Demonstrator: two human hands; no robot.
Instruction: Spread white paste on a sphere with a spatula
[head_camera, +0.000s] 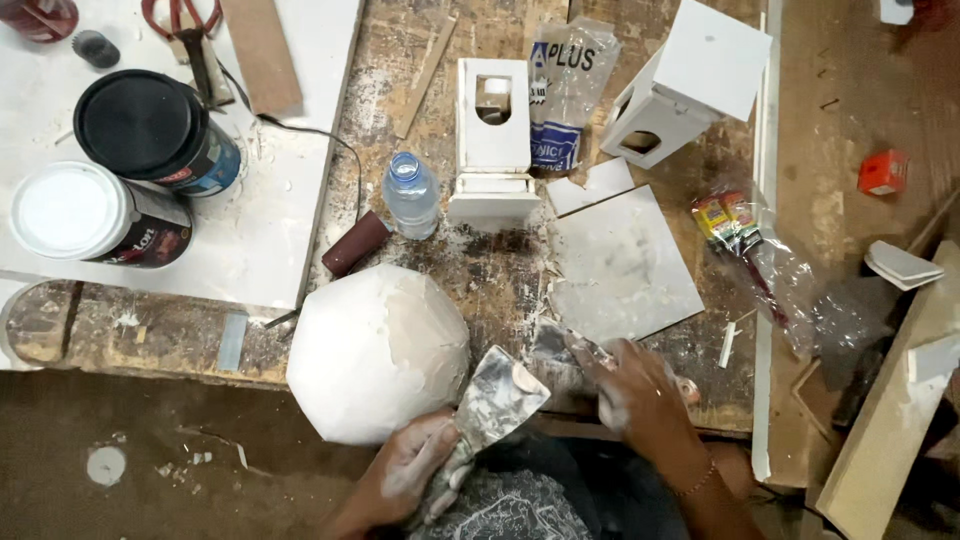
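Observation:
My left hand (405, 470), dusted with white filler, grips the handle of a wide putty knife (498, 395) whose smeared blade points up and right. Just left of the blade sits a white faceted ball-like form (375, 350) coated in filler, at the near edge of the workbench (480, 265). My right hand (640, 395) holds a second, smaller putty knife (560, 345), its blade resting on the bench close to the first blade. A flat white square panel (625, 265) lies just beyond my right hand.
Two paint tins (150, 130) (95, 215) stand on a white board at the left. A water bottle (410, 195), a sanding block (355, 243), two small white box-shaped models (493, 140) (685, 85), plastic bags and an orange box (882, 172) lie around.

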